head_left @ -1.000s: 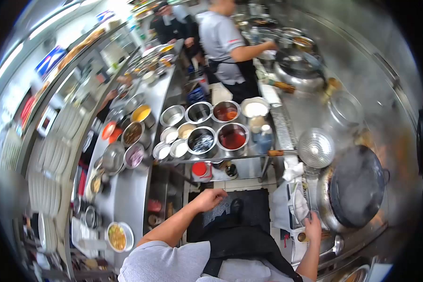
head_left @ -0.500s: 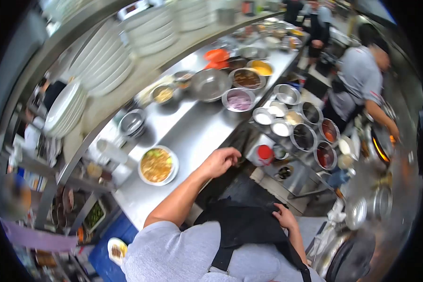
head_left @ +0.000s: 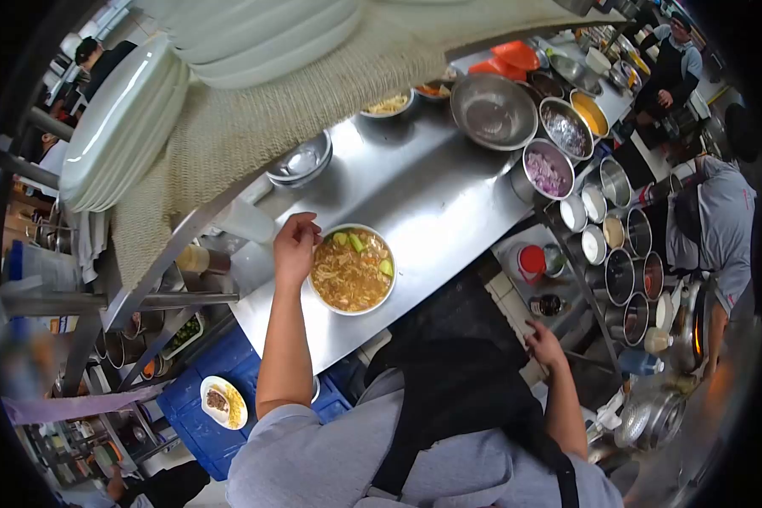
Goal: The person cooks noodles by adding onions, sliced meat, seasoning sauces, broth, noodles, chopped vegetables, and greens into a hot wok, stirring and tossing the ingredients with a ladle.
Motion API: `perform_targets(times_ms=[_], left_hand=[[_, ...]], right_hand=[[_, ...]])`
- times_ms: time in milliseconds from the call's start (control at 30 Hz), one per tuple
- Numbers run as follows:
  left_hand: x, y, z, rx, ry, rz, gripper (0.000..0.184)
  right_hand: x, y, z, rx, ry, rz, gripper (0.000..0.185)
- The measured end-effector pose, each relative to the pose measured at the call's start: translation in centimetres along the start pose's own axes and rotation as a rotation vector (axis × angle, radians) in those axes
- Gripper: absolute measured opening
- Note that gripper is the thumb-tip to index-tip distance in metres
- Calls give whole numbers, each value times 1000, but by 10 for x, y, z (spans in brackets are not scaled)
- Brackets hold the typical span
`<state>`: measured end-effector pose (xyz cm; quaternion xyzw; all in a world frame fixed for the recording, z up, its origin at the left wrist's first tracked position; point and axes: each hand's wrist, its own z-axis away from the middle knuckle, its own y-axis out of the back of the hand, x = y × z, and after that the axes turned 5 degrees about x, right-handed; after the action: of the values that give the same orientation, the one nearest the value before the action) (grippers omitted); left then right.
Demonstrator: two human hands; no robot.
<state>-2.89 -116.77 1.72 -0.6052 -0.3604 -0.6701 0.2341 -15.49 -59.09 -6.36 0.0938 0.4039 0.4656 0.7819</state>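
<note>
A white bowl of brown soup with green pieces (head_left: 352, 270) stands on the steel counter (head_left: 415, 212). Just beside its left rim is my left hand (head_left: 296, 243), fingers bent; whether they touch the rim or hold anything I cannot make out. My right hand (head_left: 546, 345) hangs over the floor to the right of my apron, its fingers apart and nothing in it. Behind my left hand lie a clear plastic container (head_left: 247, 222) and stacked metal bowls (head_left: 302, 159).
White plates (head_left: 127, 127) sit on a cloth-lined shelf (head_left: 229, 140) above the counter. Bowls of chopped onion (head_left: 547, 169) and sauces stand at the right. A plate of food (head_left: 223, 402) rests on a blue surface (head_left: 195, 432). Co-workers (head_left: 720, 220) stand at the far right.
The view has swung from the stove to the counter. My right hand has left the utensil by the wok. My left hand has come from over the floor to the soup bowl's side.
</note>
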Motion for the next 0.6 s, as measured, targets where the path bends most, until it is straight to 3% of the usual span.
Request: perform_targets(times_ms=[167, 233, 367, 500, 600], left_hand=[[-33, 23, 7, 26, 7, -26, 20], [-37, 36, 9, 90, 112, -68, 20], [-29, 33, -3, 104, 122, -14, 20], [1, -15, -27, 2, 85, -23, 20], [7, -56, -41, -104, 40, 3, 18]], right_hand=[[-38, -8, -11, -58, 94, 124, 46], [-35, -8, -12, -70, 56, 106, 47], [58, -19, -33, 13, 58, 187, 48], [111, -21, -1, 76, -294, -296, 41], [156, -29, 35, 220, -486, -401, 43]])
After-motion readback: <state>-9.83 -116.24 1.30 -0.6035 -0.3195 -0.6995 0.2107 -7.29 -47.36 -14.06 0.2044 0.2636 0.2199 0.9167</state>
